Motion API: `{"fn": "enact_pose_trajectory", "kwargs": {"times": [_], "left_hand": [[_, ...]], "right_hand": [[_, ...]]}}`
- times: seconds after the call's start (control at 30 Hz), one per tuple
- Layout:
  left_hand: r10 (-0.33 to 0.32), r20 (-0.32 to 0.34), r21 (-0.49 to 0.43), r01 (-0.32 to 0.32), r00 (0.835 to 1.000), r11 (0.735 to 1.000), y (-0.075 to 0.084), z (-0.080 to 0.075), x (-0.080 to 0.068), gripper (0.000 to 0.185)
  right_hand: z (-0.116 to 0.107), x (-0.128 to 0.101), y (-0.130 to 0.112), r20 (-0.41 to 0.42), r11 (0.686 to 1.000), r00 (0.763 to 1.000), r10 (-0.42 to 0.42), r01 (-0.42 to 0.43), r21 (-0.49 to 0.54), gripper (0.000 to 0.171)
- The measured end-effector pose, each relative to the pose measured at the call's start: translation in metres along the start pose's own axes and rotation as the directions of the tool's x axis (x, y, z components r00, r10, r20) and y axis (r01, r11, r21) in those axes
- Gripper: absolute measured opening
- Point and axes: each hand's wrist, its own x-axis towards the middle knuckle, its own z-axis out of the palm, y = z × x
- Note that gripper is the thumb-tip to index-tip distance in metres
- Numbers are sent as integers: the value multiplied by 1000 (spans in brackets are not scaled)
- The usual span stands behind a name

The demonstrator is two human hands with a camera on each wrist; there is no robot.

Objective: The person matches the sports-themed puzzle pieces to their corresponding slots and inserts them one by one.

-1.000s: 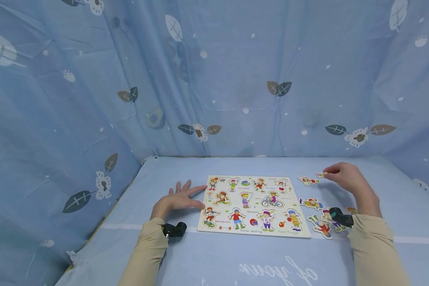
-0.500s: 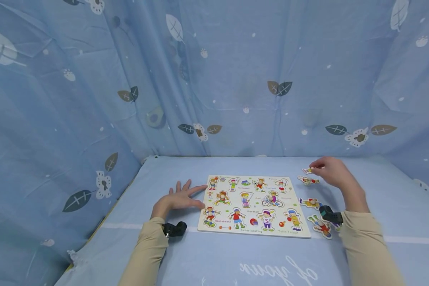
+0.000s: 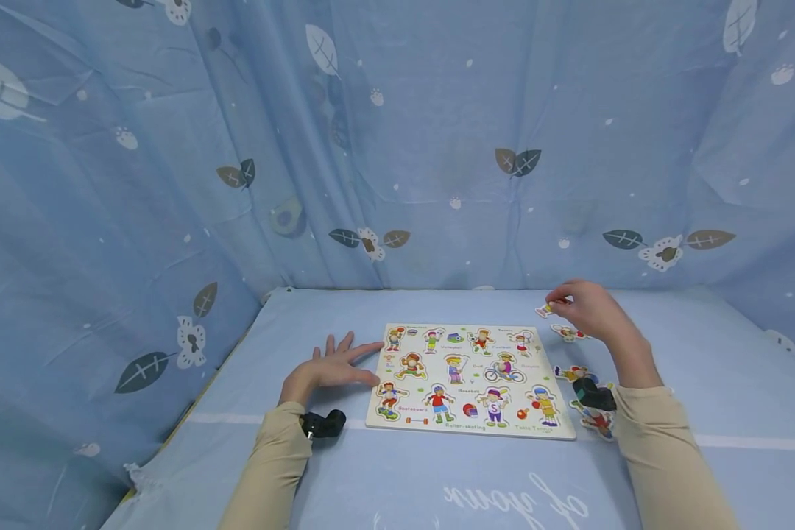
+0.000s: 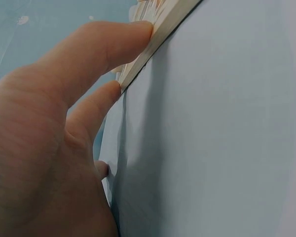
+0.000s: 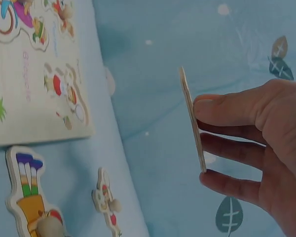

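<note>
Two hands are at work over a blue-covered counter. Largest item: the puzzle board, lying flat at centre, its long axis running left to right as seen from the head camera. The left hand rests flat on the cloth with straight fingers pressed against the board's left edge; it holds nothing. The right hand hovers past the board's far right corner and pinches a small flat puzzle piece between thumb and fingertips, a light grip on the edges only. In the wrist view the piece stands on edge, long axis roughly vertical; I cannot tell which face is the printed one. Loose pieces lie on the cloth just right of the board, under and near the right forearm. Risks, as a judgement: the thin pinch could let the piece slip or twist; a piece held on edge must be laid flat and turned before it can seat, so it may jam; the sleeve could sweep the loose pieces; should the left hand lift, the board may slide.
</note>
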Motion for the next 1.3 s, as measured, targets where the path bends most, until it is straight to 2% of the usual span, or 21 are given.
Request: {"fn": "enact_pose_trajectory", "kwargs": {"times": [0.3,0.53,0.73,0.87,1.17,1.3], "left_hand": [[-15,-5,-3,15,1000,1000,-7,-1,-1,86],[-11,-6,-8,11,1000,1000,-9,-3,-4,86],[3,9,2,-3,1000,1000,-4,-2,-3,86],[12,7,13,-12,1000,1000,0,-1,0,85],[6,-8,-24,-6,1000,1000,0,-1,0,85],[-2,-6,-30,2,1000,1000,-1,0,-1,85]], "right_hand": [[18,8,-33,19,990,989,-144,144,-5,19],[38,18,-64,17,967,967,-253,253,1,19],[54,26,-82,18,956,957,-289,288,49,17],[67,35,-90,41,946,946,-322,321,31,16],[102,57,-120,145,927,919,-366,374,-33,17],[115,61,-129,216,938,920,-327,344,-45,19]]}}
